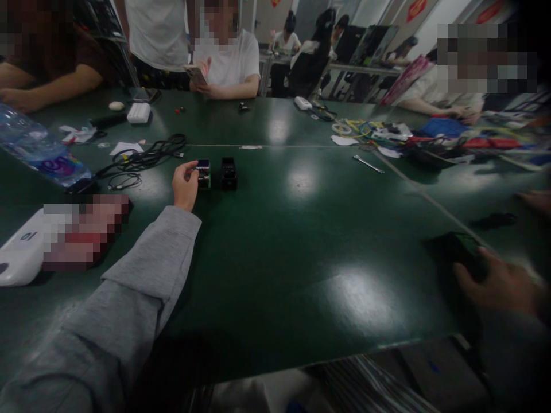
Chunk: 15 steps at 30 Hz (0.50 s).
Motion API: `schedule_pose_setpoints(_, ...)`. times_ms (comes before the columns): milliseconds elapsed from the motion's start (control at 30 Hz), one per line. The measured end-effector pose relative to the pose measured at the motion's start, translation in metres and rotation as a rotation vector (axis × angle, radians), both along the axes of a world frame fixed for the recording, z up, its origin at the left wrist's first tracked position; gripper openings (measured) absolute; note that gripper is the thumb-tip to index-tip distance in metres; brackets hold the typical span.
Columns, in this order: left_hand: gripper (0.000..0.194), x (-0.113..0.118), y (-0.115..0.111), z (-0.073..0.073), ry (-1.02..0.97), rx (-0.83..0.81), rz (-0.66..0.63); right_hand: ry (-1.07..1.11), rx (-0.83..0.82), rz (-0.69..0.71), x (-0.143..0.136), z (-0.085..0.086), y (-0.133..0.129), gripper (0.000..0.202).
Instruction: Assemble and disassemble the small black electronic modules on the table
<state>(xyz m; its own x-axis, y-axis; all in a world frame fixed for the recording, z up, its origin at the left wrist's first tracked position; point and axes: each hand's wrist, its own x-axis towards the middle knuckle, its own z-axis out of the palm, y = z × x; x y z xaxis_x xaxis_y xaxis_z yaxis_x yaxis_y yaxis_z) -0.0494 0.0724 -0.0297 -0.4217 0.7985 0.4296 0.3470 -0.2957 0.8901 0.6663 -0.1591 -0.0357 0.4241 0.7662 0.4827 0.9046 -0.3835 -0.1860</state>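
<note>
My left hand [185, 183] reaches out across the green table, its fingers closed on the side of a small device [204, 174] with a dark top and an exposed circuit-board edge. Just right of it, apart, stands a small black block-shaped part [229, 173]. At the right side, in dim light, my right hand [505, 282] has its thumb and fingers around a dark, flat, box-like object [462, 255]. Shadow hides its kind and most of my fingertips there.
Left are a plastic bottle [43, 150], black cables [148, 154], a white rounded device [21, 246] and a blurred reddish item [92, 229]. A wrench [368, 164] and tangled wires [379, 133] lie at right. Several people are around; one holds a phone [196, 76].
</note>
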Motion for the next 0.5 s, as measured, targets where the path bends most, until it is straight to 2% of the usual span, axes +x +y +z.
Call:
schedule_pose_setpoints(100, 0.026, -0.001, 0.0, 0.0, 0.006, 0.0, -0.004, -0.01, -0.116, 0.041, -0.029, 0.009, 0.03, 0.103)
schedule_pose_setpoints(167, 0.026, -0.001, 0.0, -0.001, 0.008, -0.001, 0.003, 0.005, -0.17, 0.051, -0.068, 0.019, 0.054, 0.087)
schedule_pose_setpoints(233, 0.025, -0.002, 0.001, -0.002, 0.009, 0.001, 0.005, 0.004, -0.201, 0.115, -0.122, 0.03, 0.079, 0.076)
schedule_pose_setpoints(333, 0.026, -0.002, 0.001, -0.003, 0.011, 0.005, -0.003, 0.0, -0.203, 0.321, -0.217, 0.041, 0.116, 0.065)
schedule_pose_setpoints(433, 0.026, -0.002, 0.001, -0.003, 0.019, -0.004, -0.008, -0.005, -0.175, 0.514, -0.308, 0.042, 0.152, 0.059)
schedule_pose_setpoints(500, 0.026, -0.002, 0.001, -0.002, 0.029, -0.012, -0.007, -0.014, -0.132, 0.64, -0.357, 0.037, 0.173, 0.057)
